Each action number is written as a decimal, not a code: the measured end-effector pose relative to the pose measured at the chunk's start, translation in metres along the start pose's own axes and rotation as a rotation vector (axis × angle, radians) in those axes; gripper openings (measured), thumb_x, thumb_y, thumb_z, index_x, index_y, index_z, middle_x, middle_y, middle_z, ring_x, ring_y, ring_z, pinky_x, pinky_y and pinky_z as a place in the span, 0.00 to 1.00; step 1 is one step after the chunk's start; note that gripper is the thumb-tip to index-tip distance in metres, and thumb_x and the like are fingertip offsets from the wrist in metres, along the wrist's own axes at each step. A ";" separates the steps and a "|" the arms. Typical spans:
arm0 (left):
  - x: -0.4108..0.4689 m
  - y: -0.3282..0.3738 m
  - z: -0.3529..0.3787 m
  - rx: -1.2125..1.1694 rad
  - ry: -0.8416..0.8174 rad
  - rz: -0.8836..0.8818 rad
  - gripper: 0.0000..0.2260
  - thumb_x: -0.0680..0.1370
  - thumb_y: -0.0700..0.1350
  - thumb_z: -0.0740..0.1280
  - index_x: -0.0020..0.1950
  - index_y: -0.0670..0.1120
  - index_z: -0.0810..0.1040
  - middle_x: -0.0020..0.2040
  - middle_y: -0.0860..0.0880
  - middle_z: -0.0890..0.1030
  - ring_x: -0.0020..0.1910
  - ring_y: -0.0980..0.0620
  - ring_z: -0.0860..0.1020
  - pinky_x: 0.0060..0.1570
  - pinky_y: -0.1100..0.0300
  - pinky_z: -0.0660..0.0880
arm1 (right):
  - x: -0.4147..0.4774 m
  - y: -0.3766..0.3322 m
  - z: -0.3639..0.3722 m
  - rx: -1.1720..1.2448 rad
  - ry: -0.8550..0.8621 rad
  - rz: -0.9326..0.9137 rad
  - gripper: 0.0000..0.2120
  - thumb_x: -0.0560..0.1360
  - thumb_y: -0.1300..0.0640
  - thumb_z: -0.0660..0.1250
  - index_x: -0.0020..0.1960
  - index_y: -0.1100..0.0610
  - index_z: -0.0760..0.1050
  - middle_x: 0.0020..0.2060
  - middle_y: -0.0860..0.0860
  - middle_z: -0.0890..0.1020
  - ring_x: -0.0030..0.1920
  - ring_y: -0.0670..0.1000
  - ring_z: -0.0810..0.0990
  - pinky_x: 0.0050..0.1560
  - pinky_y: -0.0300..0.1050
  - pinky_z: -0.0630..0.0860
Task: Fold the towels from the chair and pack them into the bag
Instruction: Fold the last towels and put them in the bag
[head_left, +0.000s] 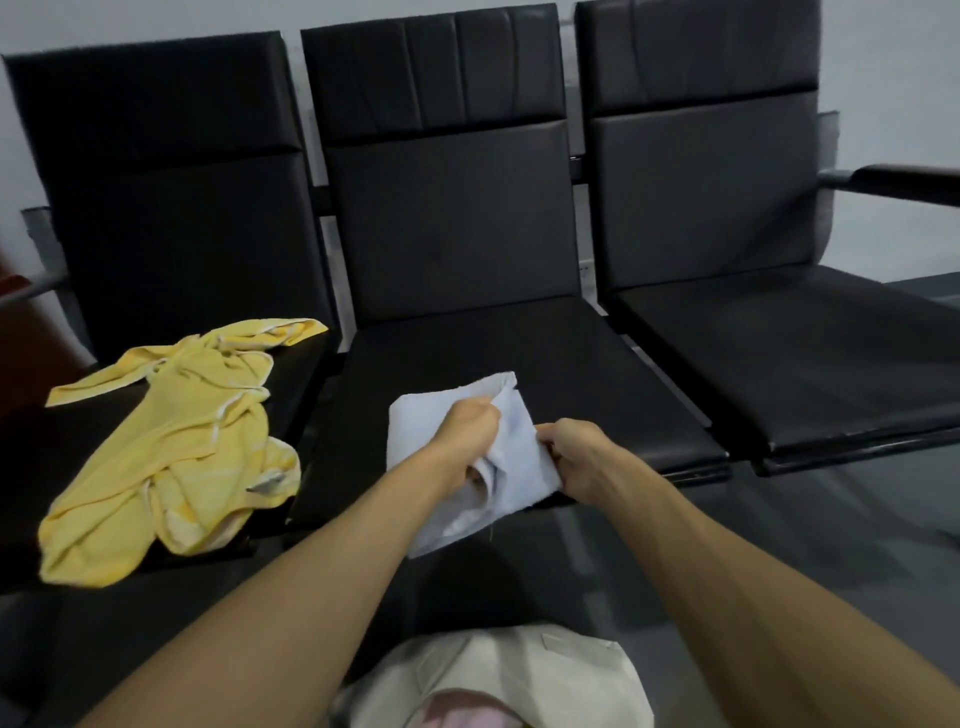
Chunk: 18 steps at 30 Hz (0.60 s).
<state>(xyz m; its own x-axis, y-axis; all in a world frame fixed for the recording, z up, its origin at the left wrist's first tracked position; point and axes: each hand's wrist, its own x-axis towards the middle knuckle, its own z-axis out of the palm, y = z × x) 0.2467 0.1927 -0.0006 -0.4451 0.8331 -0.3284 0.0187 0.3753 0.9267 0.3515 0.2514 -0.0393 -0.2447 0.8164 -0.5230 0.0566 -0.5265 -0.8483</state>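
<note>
A pale blue towel (511, 457), partly folded, lies over the front of the middle black chair seat (571, 364) and hangs past its front edge. My left hand (467, 436) grips a bunch of it near the middle. My right hand (574, 457) pinches its right edge. A crumpled yellow towel (176, 452) is spread on the left chair seat. Below, at the bottom of the view, a cream cloth bag (561, 670) stands open with something pink (467, 712) inside.
Three black padded chairs stand joined in a row against a pale wall. The right seat (810, 353) is bare, with an armrest (904, 182) at its far side. Grey floor (779, 519) shows in front of the chairs.
</note>
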 end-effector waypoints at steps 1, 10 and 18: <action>0.002 -0.005 0.007 0.094 -0.082 0.030 0.13 0.82 0.49 0.60 0.57 0.41 0.76 0.46 0.40 0.79 0.45 0.42 0.78 0.44 0.56 0.74 | 0.000 -0.001 0.000 0.009 0.007 0.018 0.13 0.80 0.62 0.56 0.45 0.66 0.78 0.38 0.57 0.81 0.37 0.54 0.79 0.33 0.45 0.76; 0.008 -0.033 -0.037 0.248 0.134 0.237 0.14 0.81 0.39 0.58 0.58 0.52 0.79 0.53 0.52 0.77 0.45 0.56 0.75 0.43 0.62 0.72 | 0.001 -0.001 0.008 -0.125 0.035 -0.105 0.17 0.82 0.48 0.55 0.49 0.59 0.76 0.47 0.57 0.82 0.49 0.58 0.82 0.57 0.56 0.79; -0.003 -0.067 -0.079 0.425 0.292 0.154 0.26 0.78 0.44 0.64 0.75 0.46 0.60 0.68 0.45 0.65 0.66 0.45 0.67 0.59 0.50 0.70 | -0.003 0.006 0.023 -0.592 0.050 -0.298 0.15 0.78 0.49 0.60 0.59 0.59 0.73 0.51 0.55 0.80 0.49 0.57 0.81 0.46 0.56 0.81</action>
<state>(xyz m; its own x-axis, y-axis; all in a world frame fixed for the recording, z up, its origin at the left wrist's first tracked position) 0.1760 0.1331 -0.0478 -0.6382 0.7663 -0.0736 0.4369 0.4393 0.7849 0.3305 0.2407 -0.0410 -0.2877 0.9245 -0.2501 0.5189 -0.0690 -0.8520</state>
